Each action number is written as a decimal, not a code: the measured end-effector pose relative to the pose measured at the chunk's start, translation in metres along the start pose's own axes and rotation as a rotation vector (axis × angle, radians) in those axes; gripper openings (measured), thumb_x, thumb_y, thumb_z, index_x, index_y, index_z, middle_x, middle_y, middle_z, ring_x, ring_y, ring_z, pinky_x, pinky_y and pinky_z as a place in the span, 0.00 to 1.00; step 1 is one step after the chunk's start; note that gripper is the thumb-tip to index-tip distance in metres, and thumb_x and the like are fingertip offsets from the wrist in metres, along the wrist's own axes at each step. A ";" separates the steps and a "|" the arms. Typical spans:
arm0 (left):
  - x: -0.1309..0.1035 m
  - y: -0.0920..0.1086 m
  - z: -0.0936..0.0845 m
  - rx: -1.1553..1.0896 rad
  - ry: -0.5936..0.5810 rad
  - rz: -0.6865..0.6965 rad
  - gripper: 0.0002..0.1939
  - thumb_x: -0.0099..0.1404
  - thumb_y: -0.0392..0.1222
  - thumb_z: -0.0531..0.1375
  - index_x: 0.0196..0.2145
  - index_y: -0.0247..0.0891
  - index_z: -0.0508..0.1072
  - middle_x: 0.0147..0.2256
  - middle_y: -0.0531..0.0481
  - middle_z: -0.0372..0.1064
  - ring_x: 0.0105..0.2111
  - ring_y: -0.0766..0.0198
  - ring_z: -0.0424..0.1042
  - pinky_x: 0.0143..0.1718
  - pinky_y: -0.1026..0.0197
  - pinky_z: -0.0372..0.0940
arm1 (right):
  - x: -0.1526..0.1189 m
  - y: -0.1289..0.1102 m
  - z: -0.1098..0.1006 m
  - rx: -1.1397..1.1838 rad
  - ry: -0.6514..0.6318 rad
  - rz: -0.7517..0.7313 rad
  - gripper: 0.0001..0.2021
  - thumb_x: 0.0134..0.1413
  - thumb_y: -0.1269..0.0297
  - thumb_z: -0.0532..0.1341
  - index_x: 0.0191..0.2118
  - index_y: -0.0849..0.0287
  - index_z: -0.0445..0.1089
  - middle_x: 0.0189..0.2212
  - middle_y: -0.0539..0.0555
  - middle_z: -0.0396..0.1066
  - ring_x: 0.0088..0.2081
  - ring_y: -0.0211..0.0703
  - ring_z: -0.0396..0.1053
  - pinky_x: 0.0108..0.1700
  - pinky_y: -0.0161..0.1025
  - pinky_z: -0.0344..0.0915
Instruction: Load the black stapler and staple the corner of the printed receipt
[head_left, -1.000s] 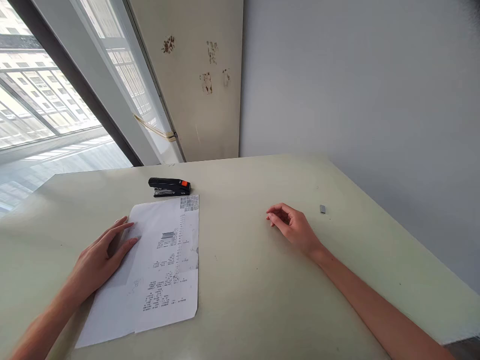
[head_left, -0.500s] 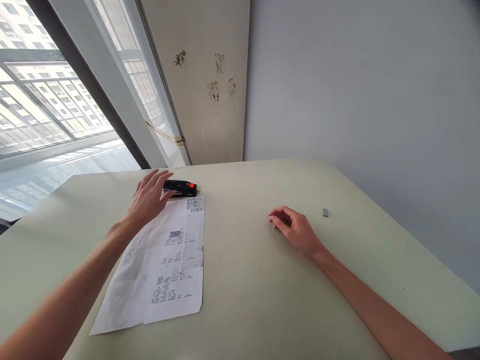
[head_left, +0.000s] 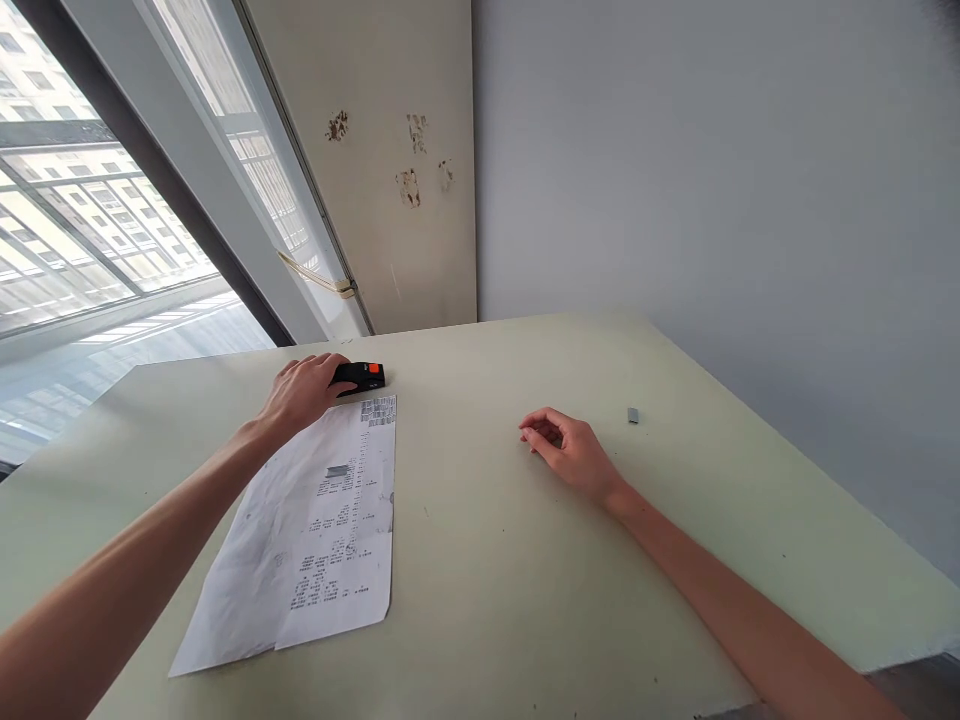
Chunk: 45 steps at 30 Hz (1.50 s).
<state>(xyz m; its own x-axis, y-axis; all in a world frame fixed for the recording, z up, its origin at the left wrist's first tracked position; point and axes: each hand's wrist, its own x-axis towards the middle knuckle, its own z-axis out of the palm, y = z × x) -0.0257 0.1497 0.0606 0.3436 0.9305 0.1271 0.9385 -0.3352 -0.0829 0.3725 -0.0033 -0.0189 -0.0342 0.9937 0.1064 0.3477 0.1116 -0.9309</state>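
Observation:
A black stapler (head_left: 369,377) with an orange patch at its right end lies at the far left of the table. My left hand (head_left: 304,388) is closed over the stapler's left part, the thumb along its near side; the hand hides that part. Just below it is a white sheet of printed paper (head_left: 330,530), creased, with barcode-like print at its top right corner. My right hand (head_left: 564,447) rests on the table at the centre right, fingers loosely curled in and thumb near the index finger, with nothing seen in them. To its right lies a small grey strip of staples (head_left: 633,415).
The pale green table (head_left: 465,620) fills the lower view. Behind it stand a grey wall (head_left: 675,160), a beige panel (head_left: 375,70) with brown marks, and a window (head_left: 97,220) at the left. A yellowish strap (head_left: 315,277) hangs beside the panel.
My left hand has come down from above the stapler and closed on it. My right hand keeps its curled pose on the table. The whole view has shifted slightly.

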 end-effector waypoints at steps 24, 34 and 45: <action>-0.056 0.192 -0.019 -0.272 -0.059 0.506 0.08 0.74 0.47 0.57 0.43 0.42 0.72 0.36 0.48 0.75 0.32 0.55 0.74 0.35 0.53 0.63 | 0.005 -0.011 -0.001 0.009 0.026 0.032 0.13 0.67 0.50 0.58 0.43 0.54 0.72 0.37 0.53 0.79 0.37 0.43 0.75 0.41 0.41 0.70; -0.069 0.171 -0.004 -0.444 -0.044 0.385 0.14 0.73 0.53 0.59 0.51 0.46 0.71 0.41 0.49 0.78 0.36 0.54 0.77 0.34 0.56 0.66 | 0.003 -0.011 -0.001 -0.056 -0.043 -0.004 0.16 0.69 0.46 0.56 0.44 0.52 0.73 0.38 0.52 0.79 0.36 0.44 0.72 0.35 0.39 0.67; -0.113 0.144 0.016 -0.675 -0.104 0.149 0.21 0.71 0.57 0.61 0.58 0.54 0.67 0.43 0.51 0.77 0.39 0.56 0.79 0.36 0.58 0.72 | -0.003 -0.012 0.004 -0.156 -0.078 -0.056 0.20 0.73 0.46 0.51 0.42 0.52 0.74 0.36 0.53 0.76 0.35 0.45 0.70 0.38 0.42 0.67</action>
<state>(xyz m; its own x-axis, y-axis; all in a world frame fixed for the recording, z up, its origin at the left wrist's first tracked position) 0.0698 -0.0016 0.0186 0.4965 0.8656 0.0642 0.7097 -0.4475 0.5441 0.3646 -0.0073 -0.0091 -0.1287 0.9839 0.1237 0.4842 0.1712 -0.8581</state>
